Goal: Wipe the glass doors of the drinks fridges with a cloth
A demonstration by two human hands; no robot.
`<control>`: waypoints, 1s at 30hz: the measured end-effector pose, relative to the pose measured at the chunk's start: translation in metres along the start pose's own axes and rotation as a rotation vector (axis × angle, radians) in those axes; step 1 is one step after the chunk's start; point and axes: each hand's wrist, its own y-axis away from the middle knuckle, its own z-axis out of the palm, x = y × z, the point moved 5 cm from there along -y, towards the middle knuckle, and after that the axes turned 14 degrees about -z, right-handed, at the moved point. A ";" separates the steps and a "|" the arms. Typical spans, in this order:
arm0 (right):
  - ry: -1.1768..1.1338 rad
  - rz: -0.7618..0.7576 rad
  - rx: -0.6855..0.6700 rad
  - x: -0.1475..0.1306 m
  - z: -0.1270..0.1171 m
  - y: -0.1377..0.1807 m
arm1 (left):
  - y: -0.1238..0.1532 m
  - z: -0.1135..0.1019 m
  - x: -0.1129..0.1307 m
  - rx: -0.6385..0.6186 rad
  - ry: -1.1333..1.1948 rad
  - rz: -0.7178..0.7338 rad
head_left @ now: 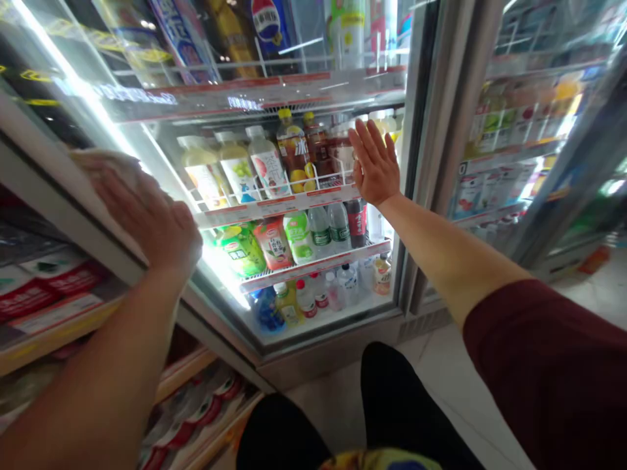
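My left hand [147, 215] is at the left side of a drinks fridge. Under its stretched fingers lies a pale cloth [110, 158], pressed on the door's left frame and slightly blurred. My right hand [376, 166] has its fingers apart and its palm facing the glass door [294, 156], near the right edge. It looks to be flat on the glass and holds nothing. Behind the glass stand rows of bottles, among them a dark tea bottle [294, 147] with a yellow cap and a green drink pouch [241, 249].
Shelves with red-and-white packages [49, 281] run along the left. Another fridge door [509, 130] with bottles stands at the right. My knees [281, 431] are close to the fridge base [337, 346], over a tiled floor [441, 372].
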 end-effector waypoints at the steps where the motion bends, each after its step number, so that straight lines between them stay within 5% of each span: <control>1: 0.006 -0.003 0.007 0.000 0.000 0.000 | 0.010 0.002 0.005 -0.009 0.015 -0.023; 5: -0.017 -0.002 0.026 0.001 0.001 0.001 | 0.080 0.022 0.014 -0.180 0.055 -0.052; 7: -0.038 0.000 0.023 0.001 0.001 0.000 | 0.091 0.025 0.013 -0.216 0.044 -0.035; 10: -0.065 0.002 0.026 0.001 0.001 0.001 | 0.051 0.018 0.017 -0.170 0.056 0.017; 14: -0.118 0.005 0.041 0.002 0.001 0.001 | -0.018 0.016 0.055 -0.140 0.127 0.145; 18: -0.148 0.005 0.064 0.001 0.000 0.001 | 0.021 0.037 0.092 -0.225 0.169 0.287; 22: -0.145 0.000 0.073 0.001 -0.001 0.000 | 0.083 0.053 0.099 -0.389 0.221 0.649; 25: -0.137 -0.004 0.082 0.000 -0.001 0.001 | 0.061 0.046 0.099 -0.319 0.186 0.726; 30: -0.103 -0.003 0.049 0.000 0.000 0.001 | 0.007 0.035 0.126 -0.149 0.204 0.412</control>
